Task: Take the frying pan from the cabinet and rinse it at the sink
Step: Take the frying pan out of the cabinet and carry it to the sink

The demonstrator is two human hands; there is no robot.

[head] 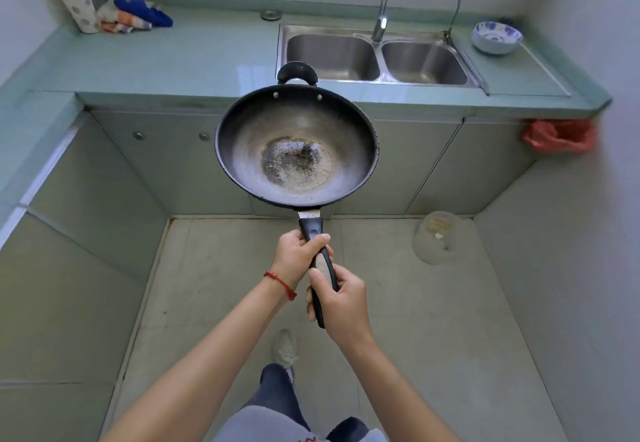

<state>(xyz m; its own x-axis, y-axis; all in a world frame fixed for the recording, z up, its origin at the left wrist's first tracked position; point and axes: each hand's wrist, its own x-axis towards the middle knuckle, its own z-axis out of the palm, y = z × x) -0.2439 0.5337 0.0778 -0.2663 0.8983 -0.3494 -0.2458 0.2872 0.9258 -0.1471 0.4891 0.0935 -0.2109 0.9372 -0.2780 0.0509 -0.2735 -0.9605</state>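
Presently, item: wok-shaped frying pan, dark rim, worn steel bowl, speckled residue at the centre.
Position: held level in the air, short of the sink, over the floor before the cabinet doors.
Loop handle: black helper handle on the pan's far side, pointing toward the counter edge.
Long handle: black grip running back toward the person.
Left hand: left hand wrapped round the grip, nearer the pan.
Right hand: right hand closed on the grip's tail end.
Sink: double steel basin, both bowls bare; faucet stands at the divider.
Nearby: blue-patterned bowl just right of the sink.
Handling advice: keep both hands clamped and the pan level while carrying; aim for the left basin, nearest the pan; clear the faucet spout when lowering.
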